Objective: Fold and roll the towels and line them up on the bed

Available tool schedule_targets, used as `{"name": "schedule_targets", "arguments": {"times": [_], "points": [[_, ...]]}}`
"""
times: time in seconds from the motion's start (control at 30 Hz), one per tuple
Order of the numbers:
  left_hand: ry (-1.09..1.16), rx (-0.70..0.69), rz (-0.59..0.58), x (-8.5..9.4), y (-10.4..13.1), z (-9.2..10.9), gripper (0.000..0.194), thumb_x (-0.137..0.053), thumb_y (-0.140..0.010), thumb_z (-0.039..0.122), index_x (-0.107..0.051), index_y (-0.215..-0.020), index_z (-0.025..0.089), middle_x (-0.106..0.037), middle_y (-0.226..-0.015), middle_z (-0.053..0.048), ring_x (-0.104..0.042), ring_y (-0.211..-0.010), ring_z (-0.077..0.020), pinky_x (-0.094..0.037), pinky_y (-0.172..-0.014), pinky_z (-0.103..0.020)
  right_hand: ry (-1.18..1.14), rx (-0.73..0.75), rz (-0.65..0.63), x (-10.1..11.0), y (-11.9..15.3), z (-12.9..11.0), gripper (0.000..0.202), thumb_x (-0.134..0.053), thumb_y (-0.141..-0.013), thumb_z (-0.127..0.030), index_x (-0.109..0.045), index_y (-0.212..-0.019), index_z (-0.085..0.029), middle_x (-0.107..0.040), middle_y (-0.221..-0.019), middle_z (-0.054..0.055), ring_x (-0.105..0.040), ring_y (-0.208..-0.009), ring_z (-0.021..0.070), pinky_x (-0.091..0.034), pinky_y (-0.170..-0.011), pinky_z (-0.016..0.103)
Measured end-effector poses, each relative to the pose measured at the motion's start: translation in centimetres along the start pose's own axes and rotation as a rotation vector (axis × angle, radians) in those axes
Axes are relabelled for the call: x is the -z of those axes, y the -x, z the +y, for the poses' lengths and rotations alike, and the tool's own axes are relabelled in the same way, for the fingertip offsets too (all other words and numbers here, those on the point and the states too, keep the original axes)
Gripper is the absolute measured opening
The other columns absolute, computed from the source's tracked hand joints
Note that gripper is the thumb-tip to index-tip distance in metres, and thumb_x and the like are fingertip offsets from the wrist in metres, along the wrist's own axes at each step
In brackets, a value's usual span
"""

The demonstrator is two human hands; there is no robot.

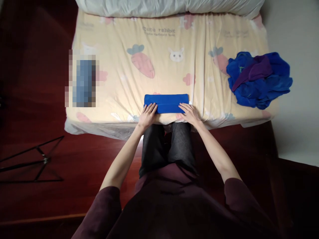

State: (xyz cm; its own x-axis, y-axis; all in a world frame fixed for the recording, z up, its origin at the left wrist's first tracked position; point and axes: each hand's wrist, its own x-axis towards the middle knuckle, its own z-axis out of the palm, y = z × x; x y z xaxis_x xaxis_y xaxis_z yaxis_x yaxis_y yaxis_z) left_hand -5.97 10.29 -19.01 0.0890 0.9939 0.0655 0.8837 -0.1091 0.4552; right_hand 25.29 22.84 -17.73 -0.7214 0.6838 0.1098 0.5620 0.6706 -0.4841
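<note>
A blue cloth [166, 103], folded into a narrow flat strip, lies near the front edge of the bed. My left hand [148, 114] rests on its left end, fingers stretched out and pointing away from me. On the right end lies my right hand [189, 113], its fingers also extended over the fabric. Both palms face down, and the thumbs are partly hidden. Neither hand visibly grips the cloth.
The bed has a yellow carrot-and-rabbit sheet [114, 89]. A crumpled pile of blue and purple cloths [259, 79] sits at right, a pixelated blue-grey object [84, 84] at left. Pale bedding [169, 7] lies along the back. Black tripod legs [45, 161] stand on the floor.
</note>
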Motion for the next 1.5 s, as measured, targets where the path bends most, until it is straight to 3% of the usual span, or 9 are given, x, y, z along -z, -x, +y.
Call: {"name": "schedule_targets", "arguments": {"times": [0.2,0.57,0.7,0.8,0.9,1.03,1.13,1.27,1.5], "points": [[-0.007,0.014,0.002,0.2,-1.4,-0.6,0.067,-0.043,-0.097,0.010,-0.051,-0.162,0.021,-0.049,-0.166,-0.014,-0.043,-0.158,-0.0339,-0.024,-0.134,-0.061,0.030,-0.046,-0.020,-0.2,-1.4,0.0,0.070,-0.053,-0.087,-0.001,-0.062,-0.153,-0.021,-0.063,-0.155,0.009,-0.057,-0.145,0.0293,-0.044,-0.125,0.055],[-0.029,-0.003,-0.071,2.6,-0.1,-0.3,0.067,-0.047,-0.092,0.006,-0.060,-0.155,0.022,-0.061,-0.156,-0.014,-0.057,-0.146,-0.0322,-0.040,-0.125,-0.052,-0.014,-0.021,-0.056,1.5,-0.3,-0.5,0.064,-0.050,-0.089,0.000,-0.066,-0.148,-0.019,-0.066,-0.151,0.009,-0.062,-0.141,0.0286,-0.046,-0.122,0.053],[0.056,0.020,-0.095,3.9,0.9,-1.5,0.065,-0.052,-0.086,0.008,-0.066,-0.148,0.022,-0.070,-0.143,-0.013,-0.068,-0.131,-0.0334,-0.050,-0.116,-0.048,-0.173,-0.034,-0.054,2.0,0.2,0.1,0.056,-0.054,-0.093,-0.007,-0.069,-0.144,-0.024,-0.070,-0.145,0.007,-0.066,-0.135,0.0269,-0.051,-0.119,0.050],[0.171,0.054,-0.074,4.5,1.4,-2.7,0.051,-0.059,-0.091,0.021,-0.071,-0.141,0.025,-0.076,-0.131,-0.011,-0.072,-0.118,-0.0345,-0.056,-0.107,-0.046,-0.301,-0.098,-0.026,2.2,0.3,0.6,0.046,-0.060,-0.095,-0.016,-0.072,-0.138,-0.025,-0.073,-0.139,0.006,-0.069,-0.130,0.0272,-0.053,-0.116,0.048],[0.283,0.093,-0.024,4.6,1.6,-3.6,0.043,-0.064,-0.092,0.033,-0.074,-0.133,0.024,-0.078,-0.125,-0.011,-0.073,-0.113,-0.0353,-0.057,-0.103,-0.046,-0.399,-0.175,0.021,2.1,0.2,0.9,0.040,-0.069,-0.091,-0.022,-0.074,-0.130,-0.023,-0.075,-0.135,0.008,-0.070,-0.128,0.0289,-0.053,-0.117,0.049],[0.413,0.196,0.045,4.0,1.8,-4.4,0.050,-0.073,-0.087,0.045,-0.072,-0.131,0.022,-0.079,-0.113,-0.012,-0.075,-0.102,-0.0335,-0.061,-0.091,-0.042,-0.532,-0.288,0.148,1.3,0.2,1.5,0.037,-0.076,-0.086,-0.032,-0.075,-0.121,-0.022,-0.076,-0.131,0.010,-0.069,-0.127,0.0291,-0.054,-0.115,0.048],[0.542,0.315,0.106,3.2,2.0,-5.0,0.055,-0.073,-0.085,0.054,-0.070,-0.128,0.020,-0.079,-0.103,-0.010,-0.075,-0.090,-0.0282,-0.061,-0.075,-0.035,-0.653,-0.374,0.236,0.3,0.3,2.3,0.043,-0.077,-0.086,-0.046,-0.072,-0.121,-0.021,-0.075,-0.130,0.012,-0.072,-0.120,0.0275,-0.058,-0.109,0.045],[0.672,0.400,0.205,2.4,2.0,-5.5,0.055,-0.073,-0.083,0.057,-0.070,-0.120,0.016,-0.078,-0.099,-0.011,-0.073,-0.084,-0.0235,-0.058,-0.068,-0.030,-0.746,-0.430,0.322,-0.7,0.2,3.4,0.054,-0.078,-0.084,-0.061,-0.070,-0.120,-0.021,-0.076,-0.117,0.013,-0.074,-0.113,0.0265,-0.059,-0.108,0.044],[0.686,0.498,0.196,2.6,1.8,-5.1,0.060,-0.068,-0.085,0.061,-0.068,-0.124,0.016,-0.077,-0.105,-0.011,-0.071,-0.088,-0.0232,-0.057,-0.074,-0.032,-0.776,-0.441,0.359,-1.3,-0.2,3.7,0.070,-0.078,-0.076,-0.077,-0.070,-0.116,-0.020,-0.078,-0.108,0.012,-0.076,-0.104,0.0264,-0.061,-0.104,0.044]]}}
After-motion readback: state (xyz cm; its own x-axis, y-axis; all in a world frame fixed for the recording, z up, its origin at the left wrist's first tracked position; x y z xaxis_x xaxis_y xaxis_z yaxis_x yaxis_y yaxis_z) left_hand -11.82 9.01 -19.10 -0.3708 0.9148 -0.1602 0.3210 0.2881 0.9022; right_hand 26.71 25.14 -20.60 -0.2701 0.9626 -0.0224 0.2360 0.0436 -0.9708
